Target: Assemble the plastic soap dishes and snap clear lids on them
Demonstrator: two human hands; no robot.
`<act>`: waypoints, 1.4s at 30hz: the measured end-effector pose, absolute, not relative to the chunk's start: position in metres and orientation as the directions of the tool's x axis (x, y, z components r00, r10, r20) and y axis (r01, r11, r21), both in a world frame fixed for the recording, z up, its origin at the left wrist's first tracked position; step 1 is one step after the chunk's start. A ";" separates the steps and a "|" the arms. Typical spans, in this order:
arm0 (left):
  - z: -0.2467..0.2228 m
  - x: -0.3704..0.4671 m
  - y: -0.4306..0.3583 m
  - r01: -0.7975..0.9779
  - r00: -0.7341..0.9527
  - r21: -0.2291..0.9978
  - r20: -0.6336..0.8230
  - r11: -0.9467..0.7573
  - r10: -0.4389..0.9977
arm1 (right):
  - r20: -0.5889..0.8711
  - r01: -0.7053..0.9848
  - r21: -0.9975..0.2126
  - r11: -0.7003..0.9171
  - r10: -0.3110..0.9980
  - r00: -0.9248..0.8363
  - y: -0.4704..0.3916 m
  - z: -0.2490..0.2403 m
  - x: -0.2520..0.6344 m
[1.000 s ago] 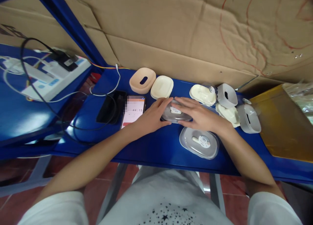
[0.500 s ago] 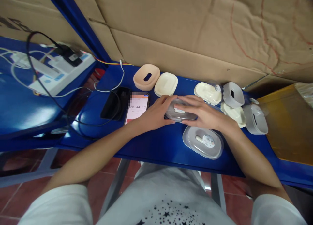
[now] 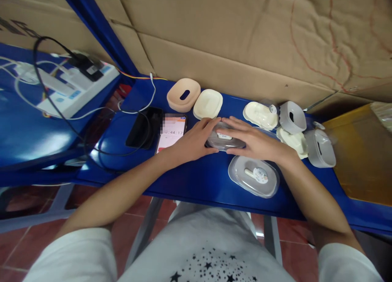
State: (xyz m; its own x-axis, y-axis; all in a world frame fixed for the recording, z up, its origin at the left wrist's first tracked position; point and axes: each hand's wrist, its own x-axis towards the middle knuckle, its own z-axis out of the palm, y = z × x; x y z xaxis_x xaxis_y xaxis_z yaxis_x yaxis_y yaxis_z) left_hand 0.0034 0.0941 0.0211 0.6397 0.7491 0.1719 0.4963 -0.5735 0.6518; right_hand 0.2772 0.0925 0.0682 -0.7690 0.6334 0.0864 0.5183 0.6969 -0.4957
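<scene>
My left hand [image 3: 198, 139] curves around the left side of a grey rounded box with a clear plastic cover [image 3: 224, 143], the thumb at its near edge. From the right, my right hand [image 3: 253, 139] grips the same box, fingers lying across its top and thumb at the near edge. Part of a white label shows between the fingers; the rest of the top is covered by my hands. Just nearer to me lies a second grey box with a clear cover [image 3: 241, 184] and a round white sticker.
Behind my hands sit a peach box [image 3: 183, 95] and a cream tray [image 3: 208, 104]. A phone [image 3: 172, 130] and a black case [image 3: 143, 128] lie left. At right are cream trays [image 3: 260, 115], grey slotted boxes [image 3: 293, 117] and a brown carton [image 3: 361, 151]. A power strip [image 3: 82, 95] with cables stands far left.
</scene>
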 end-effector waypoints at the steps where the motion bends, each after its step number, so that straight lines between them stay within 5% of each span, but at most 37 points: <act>1: 0.022 0.004 0.094 0.512 0.633 0.646 0.161 -0.566 0.757 | 0.075 0.530 -0.500 0.684 0.645 -0.761 0.092 0.076 0.282; 7: 0.021 0.009 0.086 0.629 0.541 0.554 0.191 -0.545 0.819 | 0.178 0.746 -0.411 0.524 0.849 -0.498 0.080 0.116 0.336; 14: 0.024 0.022 0.071 0.720 0.505 0.388 0.277 -0.576 0.818 | 0.271 0.821 -0.332 0.463 0.881 -0.388 0.042 0.074 0.377; 17: 0.035 0.026 0.059 0.722 0.525 0.262 0.394 -0.640 0.754 | 0.381 0.852 -0.296 0.431 0.872 -0.308 0.039 0.064 0.387; 20: 0.043 0.030 0.048 0.529 0.698 0.190 0.457 -0.827 0.551 | 0.374 0.877 -0.261 0.404 0.880 -0.294 0.041 0.058 0.391; 25: 0.036 0.038 0.035 0.168 0.926 0.206 0.302 -0.964 0.226 | 0.284 0.922 -0.163 0.350 0.912 -0.296 0.041 0.045 0.378; 30: 0.030 0.041 0.031 0.203 0.915 0.207 0.307 -0.957 0.260 | 0.351 0.917 -0.193 0.350 0.897 -0.269 0.042 0.047 0.374; 33: 0.032 0.038 0.032 0.237 0.899 0.163 0.336 -0.958 0.280 | 0.469 0.967 -0.182 0.176 0.880 -0.072 0.048 0.045 0.386; 37: 0.035 0.036 0.034 0.256 0.884 0.167 0.357 -0.952 0.301 | 0.428 0.985 -0.174 0.010 0.901 0.067 0.060 0.029 0.407; 42: 0.034 0.038 0.032 0.252 0.881 0.160 0.371 -0.954 0.295 | 0.486 0.959 -0.280 0.032 0.867 0.114 0.066 0.025 0.415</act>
